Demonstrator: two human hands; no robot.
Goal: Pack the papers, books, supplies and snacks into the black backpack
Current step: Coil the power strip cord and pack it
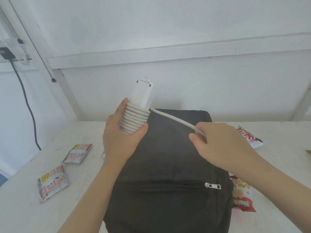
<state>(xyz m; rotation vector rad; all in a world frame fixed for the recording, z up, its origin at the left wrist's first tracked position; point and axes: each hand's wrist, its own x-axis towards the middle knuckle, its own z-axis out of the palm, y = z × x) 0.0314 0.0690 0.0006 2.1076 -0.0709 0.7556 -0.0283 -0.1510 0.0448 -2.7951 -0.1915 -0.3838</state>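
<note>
The black backpack (170,165) lies flat on the white table (21,214), its front zipper (212,185) closed. Above its top end my left hand (121,135) grips a white power strip (142,95) held upright, with its beige cord (134,120) coiled in several turns around the lower part. My right hand (217,142) pinches the free length of that cord (176,121), which runs taut from the coil down to my fingers. Two silver-and-red snack packets (77,153) (52,184) lie left of the backpack.
A red-and-white snack bag (250,137) lies at the far right of the table. Another red snack bag (241,197) pokes out from under the backpack's right edge. A white wall stands behind the table, and a black cable (25,98) hangs at the left.
</note>
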